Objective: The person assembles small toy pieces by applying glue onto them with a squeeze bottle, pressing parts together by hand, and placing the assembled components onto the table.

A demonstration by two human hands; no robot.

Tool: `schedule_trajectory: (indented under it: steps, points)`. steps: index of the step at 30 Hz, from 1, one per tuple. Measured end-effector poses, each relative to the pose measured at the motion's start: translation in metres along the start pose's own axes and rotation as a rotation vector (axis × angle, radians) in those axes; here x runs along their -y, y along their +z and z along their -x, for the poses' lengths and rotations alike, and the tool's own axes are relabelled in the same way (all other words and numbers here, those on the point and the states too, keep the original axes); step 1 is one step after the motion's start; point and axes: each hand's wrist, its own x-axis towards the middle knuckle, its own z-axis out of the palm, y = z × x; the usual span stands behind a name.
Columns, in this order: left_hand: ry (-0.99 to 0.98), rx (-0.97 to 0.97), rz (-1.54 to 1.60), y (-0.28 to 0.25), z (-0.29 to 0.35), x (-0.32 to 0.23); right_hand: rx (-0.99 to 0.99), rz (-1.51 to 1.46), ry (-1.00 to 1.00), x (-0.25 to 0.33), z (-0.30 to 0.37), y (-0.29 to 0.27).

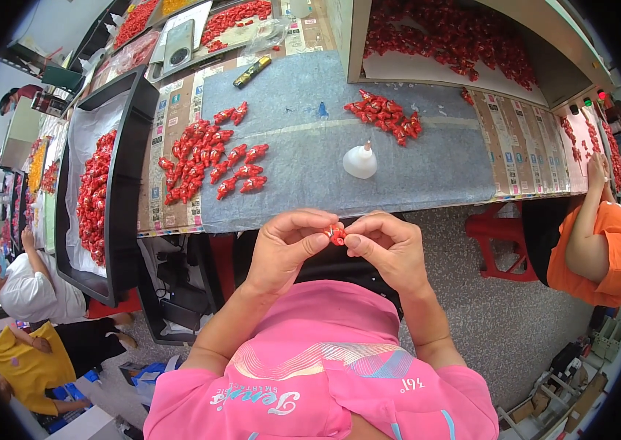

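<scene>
Between my two hands, just in front of the table's near edge, is a small glossy red plastic piece (pixel 336 234). My left hand (pixel 292 246) pinches it from one side with thumb and fingertips. From the other side my right hand (pixel 389 248) grips it the same way; the fingertips hide much of its shape. A loose group of similar red pieces (pixel 196 158) lies on the blue-grey mat (pixel 288 154) to the left. Another pile of red pieces (pixel 384 115) is at the far right of the mat. Near it stands a white squeeze bottle (pixel 360 161) with a narrow tip.
A black tray (pixel 123 183) full of red pieces stands at the left. Behind the mat lie a yellow-and-black tool (pixel 251 72) and a phone (pixel 179 45). A box-like shelf (pixel 457 77) holds more red pieces. A person in orange (pixel 604 253) sits at the right; others are at left.
</scene>
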Motion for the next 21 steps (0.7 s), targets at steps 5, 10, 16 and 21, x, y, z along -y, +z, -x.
schedule_trajectory:
  steps: [5,10,16,21]
  points:
    - [0.039,-0.006,-0.085,0.0000,0.0006,0.0011,0.004,0.008,-0.056,-0.0032,0.0009,-0.0003]
    - [0.101,-0.016,-0.185,0.0028,0.0006,0.0017,0.006,-0.007,-0.091,-0.0049,0.0013,-0.0015]
    - [0.127,-0.008,-0.237,0.0011,-0.0003,0.0040,-0.005,-0.015,-0.088,-0.0057,0.0021,-0.0022]
    - [0.134,-0.022,-0.252,0.0023,0.0014,0.0041,0.000,-0.040,-0.070,-0.0062,0.0025,-0.0033]
